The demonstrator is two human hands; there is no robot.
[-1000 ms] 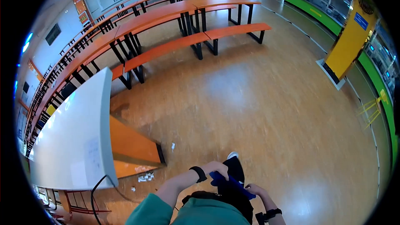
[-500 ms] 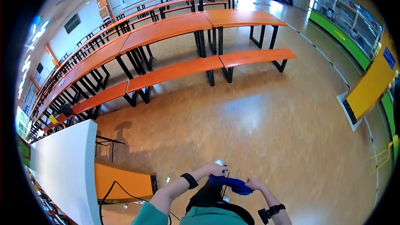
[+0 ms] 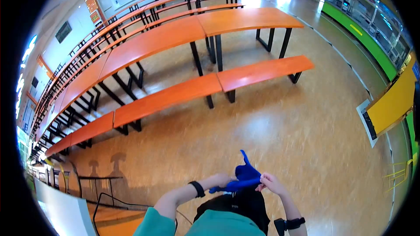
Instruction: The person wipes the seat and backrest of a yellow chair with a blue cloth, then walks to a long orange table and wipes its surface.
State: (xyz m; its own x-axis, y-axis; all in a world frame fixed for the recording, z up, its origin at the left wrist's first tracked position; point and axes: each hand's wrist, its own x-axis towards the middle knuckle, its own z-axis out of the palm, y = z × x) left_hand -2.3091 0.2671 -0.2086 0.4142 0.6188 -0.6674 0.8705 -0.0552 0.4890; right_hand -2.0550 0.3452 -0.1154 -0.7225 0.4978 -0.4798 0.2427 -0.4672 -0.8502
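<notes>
A blue cloth (image 3: pixel 247 174) hangs between my two hands in front of my waist, with one thin end flung up and away from me. My left hand (image 3: pixel 224 180) is closed on its left part, and some of the fabric sticks out below the fingers. My right hand (image 3: pixel 270 182) pinches the cloth's right edge between thumb and fingers. Black straps are around both forearms, and a small dark device sits at the right one. Folds hide the full shape of the cloth.
A long orange bench (image 3: pixel 175 96) stands ahead, with rows of orange tables (image 3: pixel 162 39) behind it. A white panel (image 3: pixel 65 205) and a black-framed stool (image 3: pixel 98 179) are at my lower left. A yellow pillar (image 3: pixel 391 105) rises at the right, near a green counter (image 3: pixel 358 32).
The bench and tables appear closer, and the white panel has slid down and left in view. The cloth has swung up and opened out between my hands.
</notes>
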